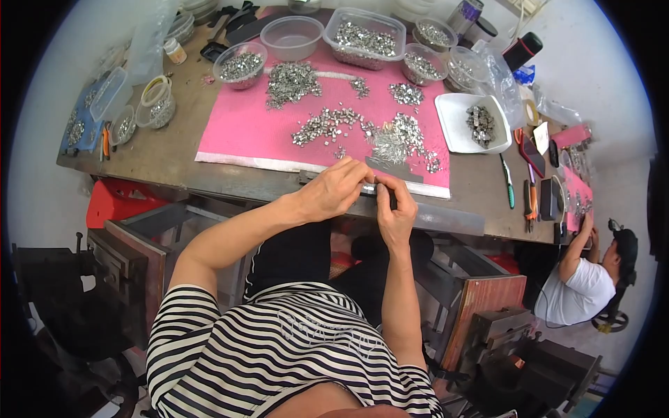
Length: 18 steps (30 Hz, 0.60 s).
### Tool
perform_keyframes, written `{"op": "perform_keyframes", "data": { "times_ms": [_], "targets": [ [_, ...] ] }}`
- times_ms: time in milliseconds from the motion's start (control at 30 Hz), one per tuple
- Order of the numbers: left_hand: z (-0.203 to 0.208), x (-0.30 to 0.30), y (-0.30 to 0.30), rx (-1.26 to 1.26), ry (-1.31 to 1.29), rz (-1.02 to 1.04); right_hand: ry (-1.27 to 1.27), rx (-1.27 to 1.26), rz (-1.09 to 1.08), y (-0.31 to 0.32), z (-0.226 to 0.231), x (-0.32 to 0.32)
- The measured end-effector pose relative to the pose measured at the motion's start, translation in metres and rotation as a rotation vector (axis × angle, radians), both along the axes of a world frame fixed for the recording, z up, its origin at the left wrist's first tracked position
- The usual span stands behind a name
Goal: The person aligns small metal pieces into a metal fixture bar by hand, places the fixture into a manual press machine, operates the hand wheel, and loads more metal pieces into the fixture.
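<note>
At the front edge of the workbench, my left hand point(338, 188) is closed, fingertips bent down onto a dark metal strip point(364, 189). My right hand point(396, 209) is beside it, thumb and index finger pinched together close to the left fingertips. Whatever small piece lies between the fingers is too small to make out. Just beyond the hands, a pink mat point(244, 132) carries piles of small shiny metal pieces point(327, 125). A heap of thin silvery pins point(394, 148) lies nearest my right hand.
Tubs of metal pieces, including a rectangular clear tub point(366, 63), line the mat's far side. A white tray point(446, 125) stands right of it. Pliers point(531, 202) and a green-and-white toothbrush point(509, 182) lie farther right. A person point(585, 279) in white works at the far right.
</note>
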State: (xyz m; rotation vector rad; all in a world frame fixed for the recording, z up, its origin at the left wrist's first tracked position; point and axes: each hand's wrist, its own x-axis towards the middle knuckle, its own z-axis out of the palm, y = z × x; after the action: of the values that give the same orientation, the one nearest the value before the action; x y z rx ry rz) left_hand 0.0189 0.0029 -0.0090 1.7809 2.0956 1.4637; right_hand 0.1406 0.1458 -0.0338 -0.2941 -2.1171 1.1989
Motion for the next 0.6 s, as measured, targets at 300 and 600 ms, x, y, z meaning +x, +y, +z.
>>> {"op": "perform_keyframes", "data": {
  "times_ms": [300,600],
  "targets": [
    [-0.001,0.002,0.0,-0.077,0.246,-0.001,0.008,-0.031,-0.001,-0.002,0.0,-0.001],
    [-0.005,0.008,0.003,0.055,0.136,0.043,0.001,-0.026,-0.018,-0.004,0.0,0.0]
  ]
}}
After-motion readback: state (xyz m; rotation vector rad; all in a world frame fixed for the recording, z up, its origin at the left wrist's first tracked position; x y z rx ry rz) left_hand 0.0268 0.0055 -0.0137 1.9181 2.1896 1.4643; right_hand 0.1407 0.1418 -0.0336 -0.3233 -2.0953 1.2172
